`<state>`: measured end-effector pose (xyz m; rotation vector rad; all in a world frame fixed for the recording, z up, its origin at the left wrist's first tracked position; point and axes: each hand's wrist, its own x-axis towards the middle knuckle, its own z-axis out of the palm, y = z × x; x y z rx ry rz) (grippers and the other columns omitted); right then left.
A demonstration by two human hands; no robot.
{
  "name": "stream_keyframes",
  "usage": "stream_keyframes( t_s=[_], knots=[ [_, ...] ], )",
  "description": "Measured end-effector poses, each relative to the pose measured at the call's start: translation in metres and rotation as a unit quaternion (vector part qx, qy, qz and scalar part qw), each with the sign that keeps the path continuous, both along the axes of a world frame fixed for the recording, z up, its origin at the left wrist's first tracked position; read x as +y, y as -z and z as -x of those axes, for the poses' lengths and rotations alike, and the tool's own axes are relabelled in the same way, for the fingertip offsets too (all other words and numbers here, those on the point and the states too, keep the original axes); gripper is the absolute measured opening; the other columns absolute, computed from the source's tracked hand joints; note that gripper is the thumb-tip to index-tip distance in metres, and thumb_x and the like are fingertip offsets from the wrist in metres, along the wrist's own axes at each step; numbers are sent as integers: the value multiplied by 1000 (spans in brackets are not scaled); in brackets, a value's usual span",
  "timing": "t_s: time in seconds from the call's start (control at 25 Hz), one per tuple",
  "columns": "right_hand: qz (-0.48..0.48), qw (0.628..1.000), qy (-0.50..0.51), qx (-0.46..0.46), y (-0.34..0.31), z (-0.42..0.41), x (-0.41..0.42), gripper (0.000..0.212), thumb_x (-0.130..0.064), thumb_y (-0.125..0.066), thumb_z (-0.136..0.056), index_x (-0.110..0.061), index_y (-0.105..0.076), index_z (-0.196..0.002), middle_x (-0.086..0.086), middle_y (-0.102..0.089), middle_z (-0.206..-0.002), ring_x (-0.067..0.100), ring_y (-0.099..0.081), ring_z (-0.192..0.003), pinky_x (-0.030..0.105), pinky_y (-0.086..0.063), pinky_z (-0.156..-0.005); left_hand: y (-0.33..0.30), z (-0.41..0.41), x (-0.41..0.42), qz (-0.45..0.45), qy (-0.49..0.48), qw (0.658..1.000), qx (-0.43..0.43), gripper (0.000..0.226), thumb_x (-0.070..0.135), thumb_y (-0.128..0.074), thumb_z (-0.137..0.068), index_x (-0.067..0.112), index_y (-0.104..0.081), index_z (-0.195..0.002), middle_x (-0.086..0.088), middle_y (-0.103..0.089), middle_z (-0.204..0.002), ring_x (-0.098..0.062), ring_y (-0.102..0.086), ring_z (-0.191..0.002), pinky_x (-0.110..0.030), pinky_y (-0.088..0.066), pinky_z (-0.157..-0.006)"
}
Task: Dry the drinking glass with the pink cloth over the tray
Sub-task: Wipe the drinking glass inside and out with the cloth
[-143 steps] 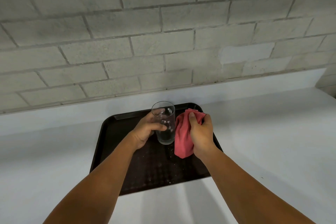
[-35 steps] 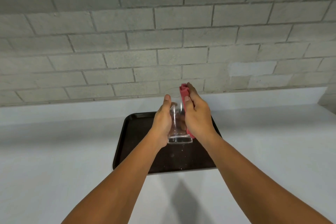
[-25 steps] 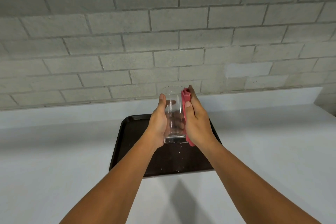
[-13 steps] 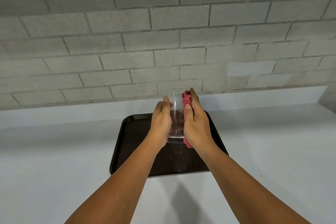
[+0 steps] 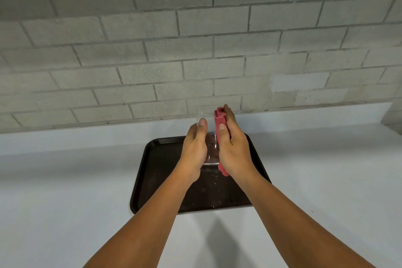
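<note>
So the drinking glass (image 5: 206, 137) is upright and held up off the black tray (image 5: 156, 172), right above its far half. The left hand (image 5: 194, 148) is wrapped around the glass from the 9 o'clock side, fingers closed on it, thumb pointing up near the rim. The right hand (image 5: 233, 150) is at 3 o'clock, fingers closed on the pink cloth (image 5: 219, 122) and pressing it flat against the side of the glass; the cloth bunches up at the rim and a bit pokes out below the palm. The tray has little specks on it and sits on a white table (image 5: 65, 202), with a grey brick wall (image 5: 195, 39) behind at 12 o'clock.
</note>
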<state>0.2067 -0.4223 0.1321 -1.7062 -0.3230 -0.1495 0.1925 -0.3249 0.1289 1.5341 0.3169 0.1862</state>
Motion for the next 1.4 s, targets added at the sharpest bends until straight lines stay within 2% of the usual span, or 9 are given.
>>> stream_keyframes(
  t_s=[0.12, 0.28, 0.48, 0.64, 0.84, 1.0, 1.16, 1.28, 1.4],
  knots=[
    [-47, 998, 0, 30, -6, -10, -6, 47, -27, -34, -106, -35, -27, -152, -10, -33, -158, 11, -29, -146, 31, -26, -119, 4, 1, -2, 7, 4, 1000, -11, 67, 68, -39, -91, 27, -48, -143, 6, -61, -132, -14, -57, -126, -42, -47, -109],
    [-27, 1000, -4, 0, -4, 4, 0, 47, -33, -35, -105, -41, -27, -150, -15, -32, -158, 6, -31, -144, 26, -30, -115, 0, -4, 1, 15, 3, 999, -43, 76, 68, -39, -91, 38, -25, -158, 9, -28, -166, -14, -28, -151, -45, -26, -123],
    [13, 1000, -23, -7, 2, 16, 0, 47, -30, -34, -105, -40, -26, -151, -15, -28, -160, 3, -26, -145, 22, -26, -115, 0, -4, 7, 17, -8, 999, -32, 69, 68, -37, -94, 42, -28, -157, 10, -26, -166, -17, -26, -152, -48, -26, -123],
    [-55, 997, -9, 54, -12, -5, -6, 46, -26, -35, -106, -34, -32, -150, -10, -37, -156, 11, -35, -143, 24, -31, -113, 14, -3, 8, 79, 16, 996, -35, 89, 94, -56, -54, 62, -46, -136, 1, -42, -160, -28, -44, -144, -57, -39, -114],
    [5, 999, -19, -39, -10, 21, 8, 43, -36, -39, -103, -44, -34, -146, -29, -31, -148, -9, -26, -135, 18, -30, -110, 3, -7, 15, 59, 5, 997, -45, 63, 68, -37, -94, 44, -36, -152, -1, -44, -158, -22, -47, -141, -51, -42, -114],
    [-15, 999, -19, 32, -13, 9, -2, 46, -28, -36, -105, -37, -33, -150, -18, -42, -144, -17, -53, -107, 2, -42, -82, 6, 3, 12, 85, 18, 996, -36, 76, 79, -48, -80, 48, -38, -149, -4, -42, -160, -28, -46, -143, -56, -42, -112],
    [-43, 999, -13, 2, -19, 9, -1, 45, -29, -38, -105, -38, -35, -149, -15, -38, -154, 3, -40, -137, 25, -38, -111, 4, 2, 11, 113, 19, 992, -50, 59, 68, -42, -93, 44, -44, -146, -19, -62, -138, -32, -65, -122, -52, -56, -96],
    [-3, 998, -33, -49, -5, 35, 3, 45, -31, -39, -104, -42, -32, -148, -26, -26, -155, -7, -23, -142, 13, -26, -110, 1, -3, 22, 87, 27, 994, -56, 65, 72, -41, -88, 47, -40, -149, -4, -47, -156, -26, -51, -138, -54, -44, -111],
    [-39, 998, -40, 3, -4, 31, -5, 45, -29, -37, -105, -43, -33, -148, -21, -33, -154, 0, -31, -141, 6, -31, -103, 1, 1, 20, 86, 34, 995, -44, 54, 60, -35, -100, 44, -38, -151, -13, -64, -138, -27, -68, -117, -48, -57, -94]
  ],
)
